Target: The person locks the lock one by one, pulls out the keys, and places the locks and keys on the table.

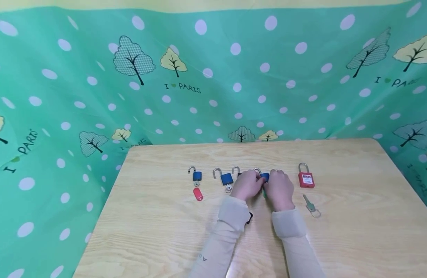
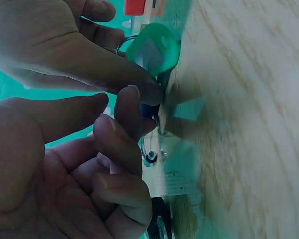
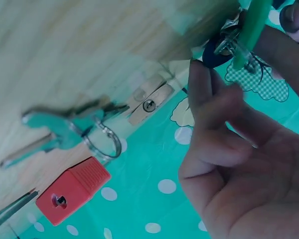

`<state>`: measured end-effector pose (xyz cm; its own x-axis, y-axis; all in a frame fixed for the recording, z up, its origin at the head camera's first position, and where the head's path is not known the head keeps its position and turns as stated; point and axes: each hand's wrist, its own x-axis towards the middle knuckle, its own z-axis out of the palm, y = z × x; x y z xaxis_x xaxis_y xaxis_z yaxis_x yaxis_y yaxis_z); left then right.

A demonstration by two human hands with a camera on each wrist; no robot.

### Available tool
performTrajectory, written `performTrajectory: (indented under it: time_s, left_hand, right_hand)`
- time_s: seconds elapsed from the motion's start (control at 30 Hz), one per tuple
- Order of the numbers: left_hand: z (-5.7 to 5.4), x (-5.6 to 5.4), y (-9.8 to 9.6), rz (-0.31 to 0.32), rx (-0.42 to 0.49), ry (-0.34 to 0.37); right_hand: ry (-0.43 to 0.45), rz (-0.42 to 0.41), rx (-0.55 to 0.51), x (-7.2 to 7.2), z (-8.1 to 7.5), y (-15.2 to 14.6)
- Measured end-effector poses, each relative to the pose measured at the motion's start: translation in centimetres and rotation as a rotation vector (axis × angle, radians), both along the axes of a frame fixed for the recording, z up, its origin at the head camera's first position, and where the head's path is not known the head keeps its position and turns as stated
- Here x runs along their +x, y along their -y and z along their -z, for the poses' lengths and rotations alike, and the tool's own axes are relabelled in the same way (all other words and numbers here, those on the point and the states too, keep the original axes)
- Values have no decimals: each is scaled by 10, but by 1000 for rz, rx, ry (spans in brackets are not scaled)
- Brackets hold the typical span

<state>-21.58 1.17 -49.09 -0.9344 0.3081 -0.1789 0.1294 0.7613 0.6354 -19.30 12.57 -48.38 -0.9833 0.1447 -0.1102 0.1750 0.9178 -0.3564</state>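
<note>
Hold that blue padlock [image 1: 265,177] steady now, right between the two hands at the tabletop [image 1: 158,231]; mind the green tag [image 2: 164,55] doesn't snag! Right grip [image 1: 279,189] is curled, seemingly pinching the padlock; left grip [image 1: 248,186], fingers bent close beside it: any hold there, I can't tell. Both wrists angle downward.

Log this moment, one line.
left hand: at rightmost blue padlock | right hand: at same padlock | red padlock: untouched | key: on table

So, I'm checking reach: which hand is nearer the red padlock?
Right. The right hand is just left of the red padlock; the left hand sits farther left.
</note>
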Motion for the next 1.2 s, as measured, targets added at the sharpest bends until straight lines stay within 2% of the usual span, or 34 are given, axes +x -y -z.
performTrajectory:
  time_s: [0.2, 0.37, 0.47, 0.63, 0.73, 0.83, 1.03, 1.2]
  left_hand:
    - [2, 4, 1, -8, 46, 19]
    - [3, 12, -4, 32, 81, 23]
    - [1, 15, -3, -37, 156, 22]
    - [-4, 18, 2, -219, 335, -50]
    - [-7, 21, 7, -250, 396, -58]
    - [-8, 25, 12, -225, 438, -39]
    - [-8, 29, 21, -97, 561, -33]
    - [-8, 26, 26, -37, 702, -54]
  right_hand:
    - [21, -2, -73, 2, 3, -3]
    - [45, -21, -80, 12, -1, -11]
    - [14, -6, -141, 19, -5, -15]
    - [-40, -22, -373, 29, -8, -19]
    - [-23, -48, -502, 35, -5, -19]
    - [-38, -83, -538, 37, -3, -18]
    - [-143, -224, -577, 39, -5, -16]
    - [-126, -259, -696, 40, -9, -15]
